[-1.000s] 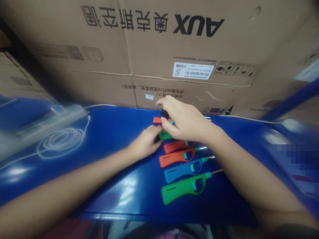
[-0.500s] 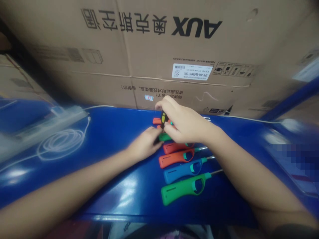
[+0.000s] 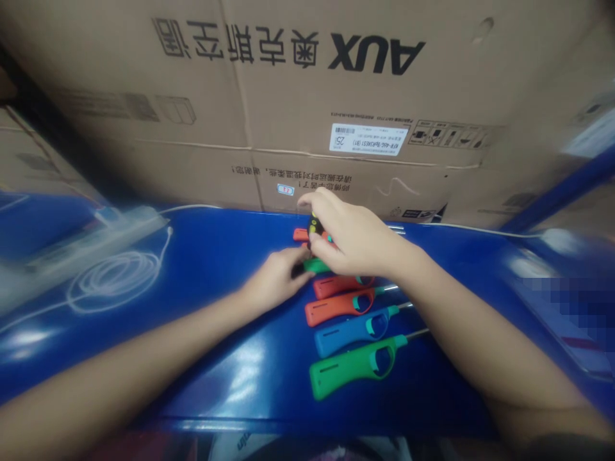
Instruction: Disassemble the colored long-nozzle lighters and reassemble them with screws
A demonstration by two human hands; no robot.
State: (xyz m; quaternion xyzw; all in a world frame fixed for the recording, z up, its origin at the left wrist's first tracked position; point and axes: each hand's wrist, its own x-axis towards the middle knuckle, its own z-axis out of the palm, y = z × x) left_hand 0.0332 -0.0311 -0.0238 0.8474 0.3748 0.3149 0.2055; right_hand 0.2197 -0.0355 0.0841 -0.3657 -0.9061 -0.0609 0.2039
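Note:
My right hand (image 3: 343,227) is closed around the black-and-yellow handle of a screwdriver (image 3: 314,225), held upright with its lower end hidden near the fingers. Under it, the thumb and fingers of my left hand (image 3: 281,272) pinch the butt end of a green gas lighter (image 3: 316,266); my right hand covers most of its far part. Nearer to me, several long-necked lighters lie side by side: a red one (image 3: 331,286), an orange one (image 3: 336,308), a blue one (image 3: 339,334) and another green one (image 3: 343,371). Beyond my hands, a red lighter end (image 3: 300,234) shows.
Everything lies on a glossy blue shelf (image 3: 230,371). A large cardboard box (image 3: 269,115) stands upright behind it. To the left are a coiled white cable (image 3: 115,282) and a power strip (image 3: 106,237). A flat device (image 3: 571,333), partly blurred out, lies at right.
The screwdriver's handle has turned slightly in my right hand. My left hand has shifted a little at the green lighter's end. The other lighters stay in place.

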